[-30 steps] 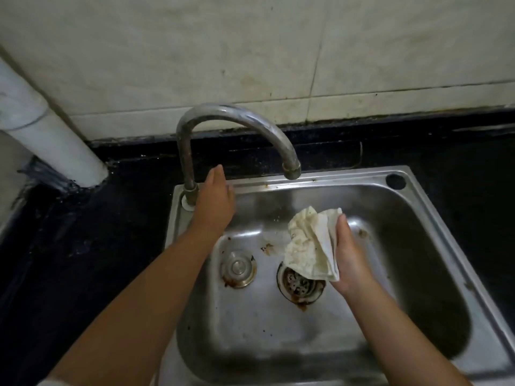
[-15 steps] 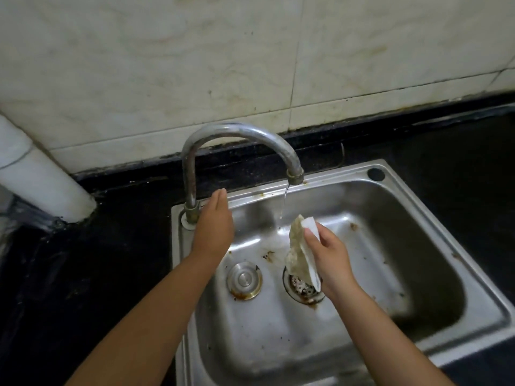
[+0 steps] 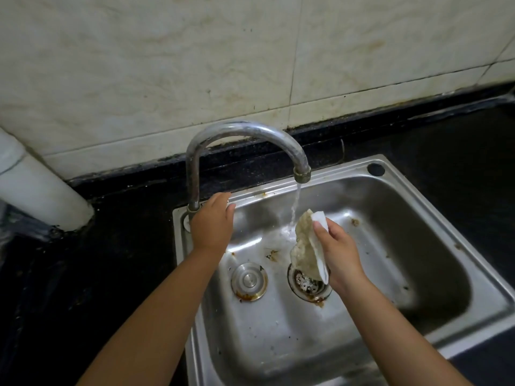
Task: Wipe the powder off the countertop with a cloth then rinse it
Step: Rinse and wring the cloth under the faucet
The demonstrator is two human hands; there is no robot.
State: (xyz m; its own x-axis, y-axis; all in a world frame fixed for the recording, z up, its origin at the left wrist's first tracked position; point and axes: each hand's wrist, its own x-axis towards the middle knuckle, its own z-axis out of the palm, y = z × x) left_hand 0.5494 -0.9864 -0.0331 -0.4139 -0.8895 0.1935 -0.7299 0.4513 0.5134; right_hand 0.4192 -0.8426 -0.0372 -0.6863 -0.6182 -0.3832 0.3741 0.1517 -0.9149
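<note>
Here, one stained cloth (image 3: 305,246) hangs with its long axis near vertical, over the strainer drain (image 3: 309,284) of the single steel sink (image 3: 418,207). My right hand (image 3: 338,253), the nearer one, pinches its right edge, fingers (image 3: 320,228) curled on the fabric. The water stream (image 3: 295,207) from the one gooseneck tap (image 3: 245,129) falls just left of the cloth's upper edge. My left hand (image 3: 211,224) rests at the tap base; I cannot tell its grip. One drain plug (image 3: 249,280); dark worktop (image 3: 111,246) around.
</note>
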